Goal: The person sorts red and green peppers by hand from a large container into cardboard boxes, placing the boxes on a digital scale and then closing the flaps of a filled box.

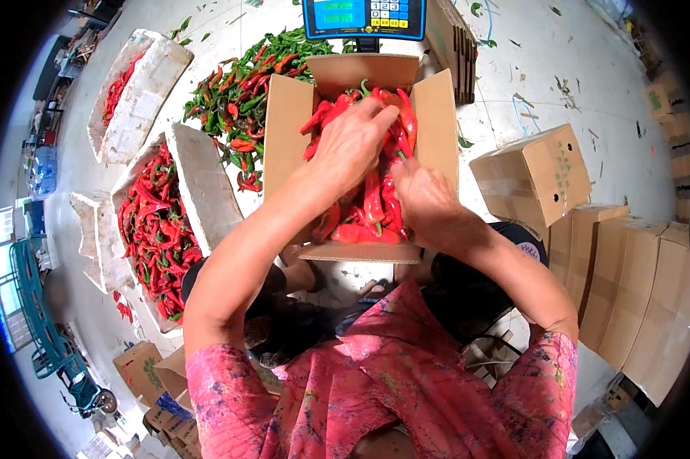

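Observation:
An open cardboard box (287, 137) stands before me with its flaps spread, holding many long red peppers (373, 201). My left hand (353, 132) reaches into its far part, palm down, with bent fingers touching the peppers there; its fingertips are partly hidden, so a grip cannot be made out. At the box's right side, my right hand (428, 198) is slightly blurred. Its curled fingers close around the green stem of a red pepper (399, 137), which points away from me between both hands.
Behind the box rises a digital scale display (365, 20). Green and red peppers (253, 97) lie heaped on the floor to the left, near foam boxes (201, 183) of red peppers. Cardboard boxes (609, 275) line the right side; flattened cardboard (451, 51) stands beyond the box.

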Demonstrator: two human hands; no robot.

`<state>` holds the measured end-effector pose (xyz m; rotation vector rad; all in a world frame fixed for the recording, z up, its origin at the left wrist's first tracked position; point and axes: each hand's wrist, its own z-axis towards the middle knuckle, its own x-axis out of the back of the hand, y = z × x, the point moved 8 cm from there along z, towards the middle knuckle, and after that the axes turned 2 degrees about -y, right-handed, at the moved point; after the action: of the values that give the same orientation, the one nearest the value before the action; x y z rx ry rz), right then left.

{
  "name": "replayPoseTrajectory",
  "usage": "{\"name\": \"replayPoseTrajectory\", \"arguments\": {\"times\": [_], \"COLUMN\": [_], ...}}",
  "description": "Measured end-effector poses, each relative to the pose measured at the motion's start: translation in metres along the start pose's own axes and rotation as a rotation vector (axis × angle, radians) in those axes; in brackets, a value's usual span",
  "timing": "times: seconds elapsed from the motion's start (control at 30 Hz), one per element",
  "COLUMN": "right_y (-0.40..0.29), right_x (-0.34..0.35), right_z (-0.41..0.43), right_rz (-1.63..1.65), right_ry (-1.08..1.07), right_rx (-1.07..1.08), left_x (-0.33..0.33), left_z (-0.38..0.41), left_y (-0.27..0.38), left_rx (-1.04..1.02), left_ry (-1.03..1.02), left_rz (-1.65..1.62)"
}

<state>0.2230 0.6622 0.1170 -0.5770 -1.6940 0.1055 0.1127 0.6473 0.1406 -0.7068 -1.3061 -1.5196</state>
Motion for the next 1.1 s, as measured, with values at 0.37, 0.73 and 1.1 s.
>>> {"name": "replayPoseTrajectory", "arguments": {"times": [0.37,0.73,1.1], "right_y": [0.047,0.062,0.05], "right_x": [0.034,0.034,0.032], "right_z": [0.039,0.044,0.024], "right_rz": [-0.283,-0.041,-0.105], "right_ry": [0.315,0.219,0.28], "right_rx": [0.159,0.159,0.121], "left_x": [0.032,-0.01,-0.062], "left_z": [0.006,-0.059,-0.052], "left_y": [-0.04,0.01,0.052], "left_rx": [-0.16,0.475,0.175], "left_ry": [-0.071,-0.351,-0.435], "left_rz": [0.237,-0.471,-0.292]}}
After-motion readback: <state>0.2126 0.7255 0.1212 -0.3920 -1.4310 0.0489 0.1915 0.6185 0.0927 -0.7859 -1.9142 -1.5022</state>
